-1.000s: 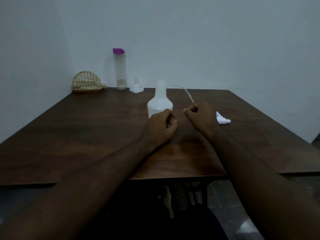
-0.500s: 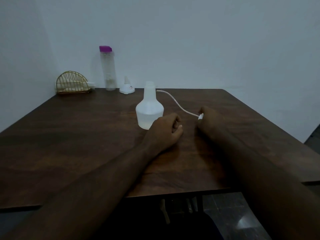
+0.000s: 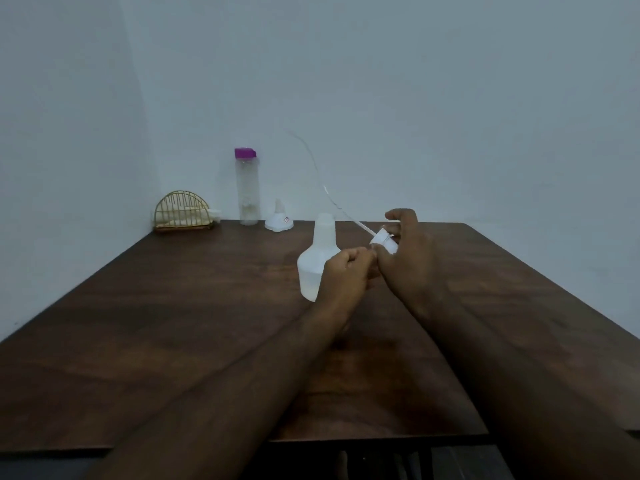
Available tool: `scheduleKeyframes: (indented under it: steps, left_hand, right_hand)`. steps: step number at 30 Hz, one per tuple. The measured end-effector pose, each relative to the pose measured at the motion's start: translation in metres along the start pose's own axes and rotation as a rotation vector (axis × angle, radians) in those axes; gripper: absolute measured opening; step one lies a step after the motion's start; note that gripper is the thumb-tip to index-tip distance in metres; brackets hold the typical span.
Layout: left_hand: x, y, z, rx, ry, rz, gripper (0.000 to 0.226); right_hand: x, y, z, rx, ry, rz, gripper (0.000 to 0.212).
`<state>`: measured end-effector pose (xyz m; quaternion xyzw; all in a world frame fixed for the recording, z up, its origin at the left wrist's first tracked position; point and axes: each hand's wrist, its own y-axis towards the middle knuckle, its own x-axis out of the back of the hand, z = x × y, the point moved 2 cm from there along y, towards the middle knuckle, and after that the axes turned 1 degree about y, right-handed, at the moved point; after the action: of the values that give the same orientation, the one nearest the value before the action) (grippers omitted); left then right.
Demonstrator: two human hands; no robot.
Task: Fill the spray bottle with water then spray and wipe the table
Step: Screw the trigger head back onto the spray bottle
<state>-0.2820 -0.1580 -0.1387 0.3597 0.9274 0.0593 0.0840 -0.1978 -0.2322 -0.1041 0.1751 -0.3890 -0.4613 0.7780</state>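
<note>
A white spray bottle (image 3: 317, 261) stands uncapped in the middle of the dark wooden table (image 3: 194, 306). My right hand (image 3: 412, 261) holds the white spray head (image 3: 382, 241) just right of the bottle, lifted off the table. Its thin clear dip tube (image 3: 323, 181) arcs up and back toward the wall. My left hand (image 3: 346, 275) is curled in front of the bottle's right side, fingertips close to the spray head; what it pinches is hidden.
At the back left stand a clear water bottle with a purple cap (image 3: 247, 187), a white funnel (image 3: 279, 221) and a gold wire holder (image 3: 183, 213) with white cloth. The wall runs close behind the table.
My right hand has lifted the spray head off the table, swinging the tube from lying flat to pointing upward. My left hand rose and closed in beside it.
</note>
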Motion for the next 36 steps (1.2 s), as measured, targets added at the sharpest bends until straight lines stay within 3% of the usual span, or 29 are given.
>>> scheduleKeyframes:
  steps: [3,6,11,14,16,18,21,25,27,32,36]
  left_hand:
    - [0.003,0.006,-0.015,0.036,-0.204,0.014,0.019]
    - [0.007,0.015,-0.022,0.038,-0.233,-0.028,0.019]
    - [0.006,0.022,-0.025,-0.009,-0.319,-0.074,0.016]
    - [0.005,0.023,-0.03,-0.039,-0.409,-0.107,0.027]
    - [0.002,0.022,-0.035,-0.039,-0.457,-0.115,0.034]
    - [-0.003,0.019,-0.037,-0.028,-0.477,-0.116,0.025]
    - [-0.009,0.01,-0.038,-0.007,-0.374,-0.09,0.017]
    - [-0.007,0.008,-0.036,-0.044,-0.318,-0.031,0.029]
    - [-0.005,0.009,-0.035,-0.042,-0.313,-0.023,0.03]
    - [0.005,0.012,-0.031,-0.046,-0.377,0.037,0.034]
    - [0.035,0.012,-0.03,-0.034,-0.383,-0.055,0.045]
  right_hand:
    - [-0.002,-0.003,0.01,0.042,0.043,0.023,0.043]
    - [-0.006,-0.006,0.012,0.097,0.017,0.021,0.037]
    - [-0.001,-0.011,0.02,0.087,0.021,-0.094,0.051]
    - [0.008,-0.017,0.021,-0.268,0.351,-0.292,0.049]
    - [0.003,-0.021,0.022,-0.581,0.748,-0.209,0.04]
    - [-0.007,-0.025,0.027,-0.703,1.013,-0.018,0.033]
    - [-0.018,-0.025,0.037,-0.66,1.163,0.09,0.037]
    - [-0.022,-0.017,0.043,-0.683,1.308,-0.041,0.039]
    - [-0.025,-0.014,0.044,-0.689,1.355,-0.095,0.029]
    - [-0.022,-0.005,0.039,-0.664,1.347,-0.124,0.019]
    - [-0.006,0.01,0.02,-0.659,1.29,-0.173,0.013]
